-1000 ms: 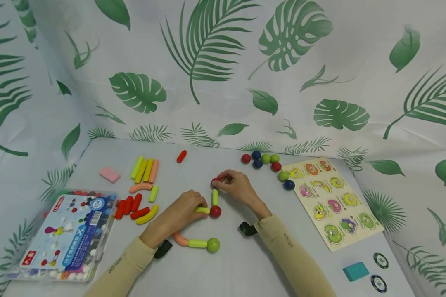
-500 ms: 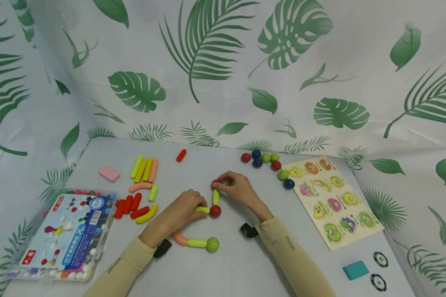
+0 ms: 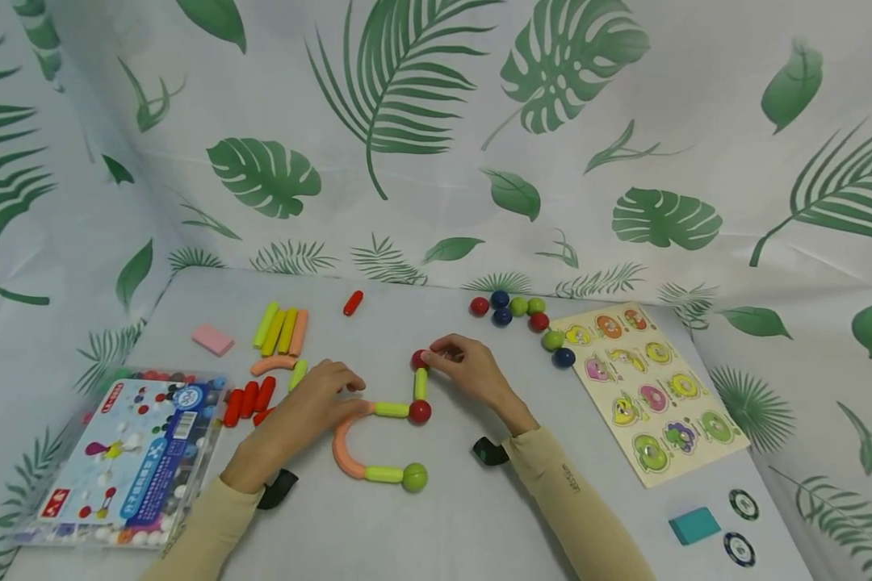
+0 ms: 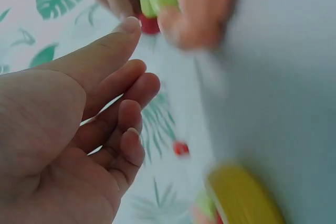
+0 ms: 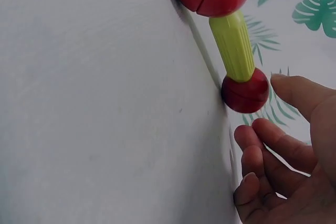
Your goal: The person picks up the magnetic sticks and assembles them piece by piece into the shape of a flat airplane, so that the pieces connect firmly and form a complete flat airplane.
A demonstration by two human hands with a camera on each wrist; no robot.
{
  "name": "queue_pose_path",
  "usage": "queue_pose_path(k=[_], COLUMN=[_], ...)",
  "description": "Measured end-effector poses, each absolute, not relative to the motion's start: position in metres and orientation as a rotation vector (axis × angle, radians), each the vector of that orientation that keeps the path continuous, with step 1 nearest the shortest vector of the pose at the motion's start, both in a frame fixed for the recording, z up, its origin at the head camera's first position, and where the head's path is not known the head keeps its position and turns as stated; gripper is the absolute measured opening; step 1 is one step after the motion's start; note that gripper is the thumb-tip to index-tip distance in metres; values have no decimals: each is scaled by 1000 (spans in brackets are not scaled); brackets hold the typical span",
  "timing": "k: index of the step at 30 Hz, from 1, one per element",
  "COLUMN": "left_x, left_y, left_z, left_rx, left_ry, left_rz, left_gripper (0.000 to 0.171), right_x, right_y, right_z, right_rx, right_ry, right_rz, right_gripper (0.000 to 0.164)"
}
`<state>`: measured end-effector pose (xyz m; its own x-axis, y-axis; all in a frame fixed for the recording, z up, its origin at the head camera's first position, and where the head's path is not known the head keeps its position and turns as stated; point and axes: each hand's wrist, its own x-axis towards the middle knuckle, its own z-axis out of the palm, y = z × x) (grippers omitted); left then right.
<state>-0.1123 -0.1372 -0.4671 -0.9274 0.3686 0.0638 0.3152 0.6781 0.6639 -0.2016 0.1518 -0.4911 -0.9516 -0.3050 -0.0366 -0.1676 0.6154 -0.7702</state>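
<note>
A chain of magnetic rods and balls lies on the table. It runs from an upper red ball down a lime rod to a lower red ball. From there another lime rod leads to a curved orange piece, then a further lime rod and a green ball. My left hand hovers by the curve's upper end, fingers loosely bent around nothing. Beside the upper red ball is my right hand; in the right wrist view its thumb and fingertips stand slightly off that ball.
Loose rods, including red ones and yellow ones, lie at left near a clear box. Balls cluster at the back right beside a fruit puzzle board. A teal block and two chips lie front right.
My left hand has let go of the lime rod and moved left, uncovering the curved orange piece. The right hand stays by the upper red ball, its fingers now slightly off it.
</note>
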Motion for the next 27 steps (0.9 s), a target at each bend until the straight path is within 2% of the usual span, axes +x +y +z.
queue_pose_path(k=[10, 20, 27], left_x=[-94, -88, -89], left_y=[-190, -194, -193], left_z=[-477, -470, -471], left_rx=[507, 496, 513], left_ry=[3031, 3084, 3035], left_rz=[915, 775, 750], left_gripper=[24, 29, 22], right_x=[-201, -198, -197], right_y=[161, 170, 175], right_z=[-490, -495, -493], right_rx=[-332, -329, -327], right_ry=[2700, 2683, 2700], right_rz=[-1246, -1306, -1320], right_gripper=[30, 28, 29])
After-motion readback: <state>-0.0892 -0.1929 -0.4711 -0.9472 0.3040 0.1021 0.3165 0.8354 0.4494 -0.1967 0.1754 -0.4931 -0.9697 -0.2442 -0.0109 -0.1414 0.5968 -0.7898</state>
